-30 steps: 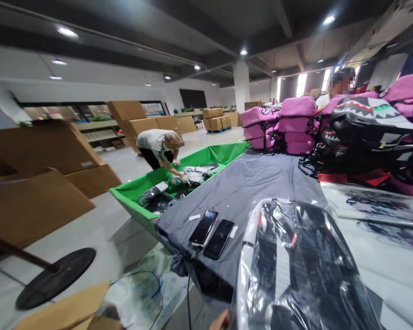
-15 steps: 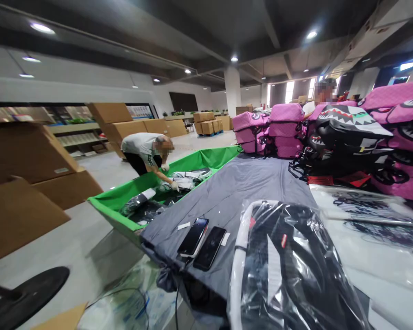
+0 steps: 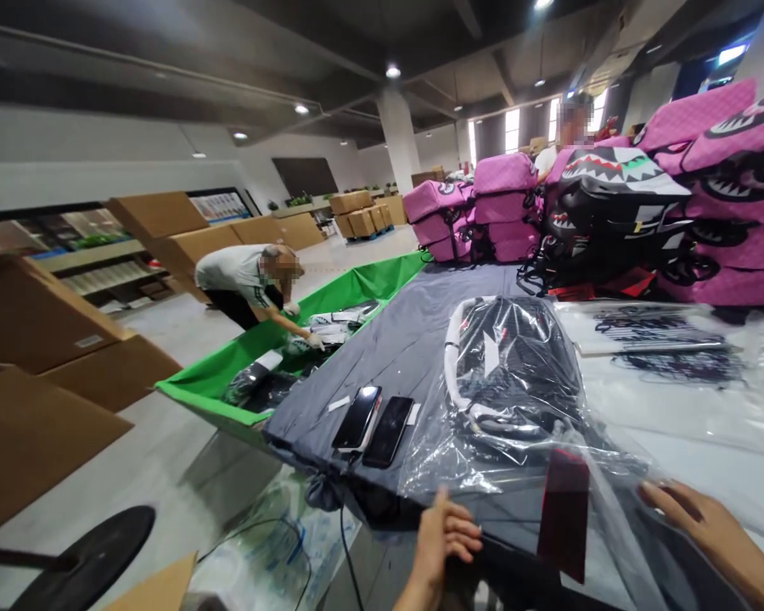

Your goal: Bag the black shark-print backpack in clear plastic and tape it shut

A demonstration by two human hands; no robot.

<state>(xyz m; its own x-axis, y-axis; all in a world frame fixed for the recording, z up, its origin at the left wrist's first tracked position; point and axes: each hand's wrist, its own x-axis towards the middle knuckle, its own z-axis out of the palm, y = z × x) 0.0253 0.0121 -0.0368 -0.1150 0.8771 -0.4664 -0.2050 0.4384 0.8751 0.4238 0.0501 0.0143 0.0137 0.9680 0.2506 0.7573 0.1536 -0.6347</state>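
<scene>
A dark backpack (image 3: 515, 365) with white trim lies on the grey-covered table inside a clear plastic bag (image 3: 446, 454). The bag's loose end spreads toward me, with a dark red card (image 3: 564, 513) there. My left hand (image 3: 442, 539) is at the table's front edge, just below the loose plastic; one finger points up, the others are loosely bent, and nothing shows in it. At the right, my right hand (image 3: 706, 518) reaches in beside the plastic, fingers stretched and apart. Whether its fingertips touch the plastic is unclear.
Two phones (image 3: 357, 417) lie left of the bag. Beyond the table edge, a co-worker (image 3: 235, 276) bends over a green bin (image 3: 210, 373) of wrapped bags. Pink bags (image 3: 506, 204) and a shark-patterned bag (image 3: 624, 204) are stacked behind; plastic sheets (image 3: 662, 407) lie right.
The wrapped backpack has moved away from me, farther up the table. Both my hands have come into view at the near edge, and the red card and loose plastic now show.
</scene>
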